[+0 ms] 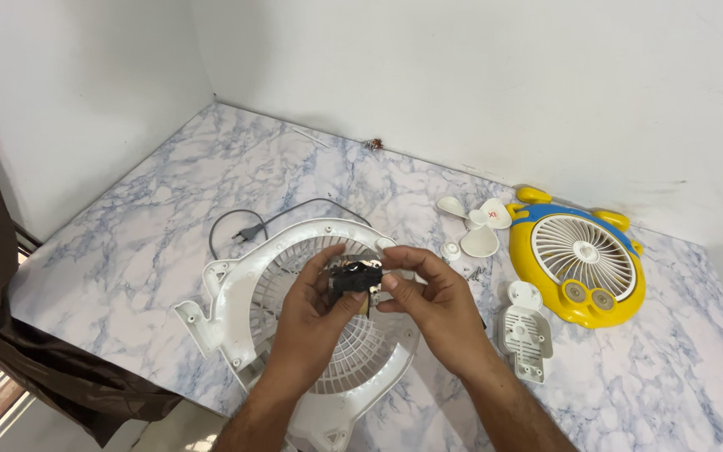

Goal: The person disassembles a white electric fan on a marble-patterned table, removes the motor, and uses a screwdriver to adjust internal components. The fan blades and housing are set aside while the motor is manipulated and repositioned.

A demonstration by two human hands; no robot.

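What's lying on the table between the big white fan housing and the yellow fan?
In the head view, between the white fan housing and the yellow fan lie a white propeller blade, some small loose parts and a white bracket piece.

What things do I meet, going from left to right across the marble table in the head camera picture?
Dark brown cloth → grey cord with plug → white fan grille housing → small black motor part, held by both hands → white fan blades → white bracket piece → yellow and blue small fan.
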